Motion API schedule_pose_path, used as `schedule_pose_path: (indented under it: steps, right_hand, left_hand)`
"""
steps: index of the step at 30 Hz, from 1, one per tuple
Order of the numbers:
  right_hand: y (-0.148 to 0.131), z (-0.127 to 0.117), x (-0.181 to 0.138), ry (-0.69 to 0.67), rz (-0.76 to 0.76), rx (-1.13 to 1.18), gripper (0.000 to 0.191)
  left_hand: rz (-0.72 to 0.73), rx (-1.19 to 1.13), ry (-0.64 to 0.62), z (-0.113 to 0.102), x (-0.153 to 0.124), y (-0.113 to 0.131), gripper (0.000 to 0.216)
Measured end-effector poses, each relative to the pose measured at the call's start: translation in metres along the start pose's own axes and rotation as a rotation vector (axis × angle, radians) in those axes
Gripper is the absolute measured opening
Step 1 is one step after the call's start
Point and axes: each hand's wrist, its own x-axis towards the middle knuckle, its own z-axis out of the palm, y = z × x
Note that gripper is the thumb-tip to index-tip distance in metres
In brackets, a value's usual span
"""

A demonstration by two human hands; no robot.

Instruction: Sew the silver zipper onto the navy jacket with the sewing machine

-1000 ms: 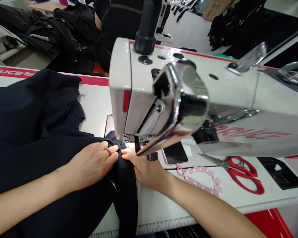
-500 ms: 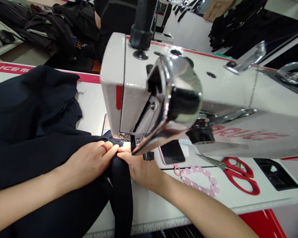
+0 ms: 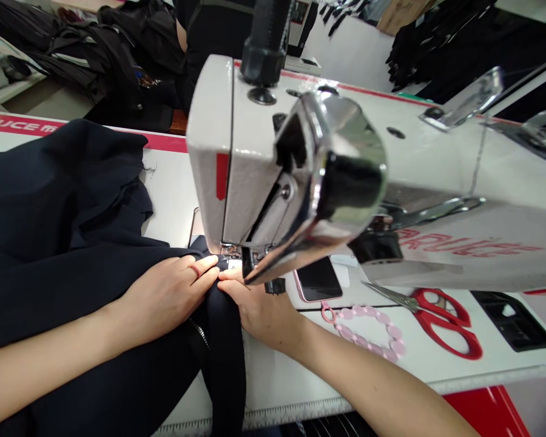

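A dark navy garment [image 3: 118, 376] with a metal zipper [image 3: 201, 335] lies across the left of the sewing machine table. My left hand [image 3: 173, 294], a ring on one finger, grips its folded edge just in front of the needle area. My right hand [image 3: 266, 315] pinches the same edge, thumb and fingertips close to the left hand's. Between the fingertips and the presser foot a small white label [image 3: 234, 265] shows on the cloth. A dark strip [image 3: 226, 358] of the garment hangs toward the front edge. The sewing machine's head [image 3: 222, 152] partly hides the stitching spot and right fingers.
Right of my hands lie a phone [image 3: 319, 280], a pink beaded strap [image 3: 394, 332] and red-handled scissors [image 3: 450, 318]. A black tray [image 3: 514, 321] is set into the table. A measuring tape [image 3: 300, 408] runs along the front edge. Behind the machine is a person in black [image 3: 213, 48].
The view has shifted slightly, so the machine and scissors sit a little farther right. The white label shows more plainly by my fingertips. Both hands keep nearly the same hold.
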Motion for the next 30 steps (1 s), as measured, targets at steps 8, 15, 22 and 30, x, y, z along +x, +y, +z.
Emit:
schedule_pose_path:
  steps: [8, 15, 22, 30]
  right_hand:
    - [0.001, 0.000, 0.001, -0.006, -0.016, -0.004, 0.019]
    - [0.003, 0.002, 0.000, 0.002, -0.051, -0.028, 0.018]
    - [0.007, 0.000, 0.004, -0.071, -0.006, -0.039, 0.020]
    - [0.006, 0.000, 0.001, -0.035, -0.022, -0.019, 0.021]
  left_hand:
    - [-0.026, -0.113, 0.043, -0.002, 0.003, -0.002, 0.027]
    - [-0.042, -0.134, 0.068, 0.001, 0.003, -0.003, 0.025]
    - [-0.061, -0.101, 0.059, -0.001, 0.011, -0.007, 0.022]
    - [-0.066, -0.135, 0.022, 0.000, 0.011, -0.008, 0.023]
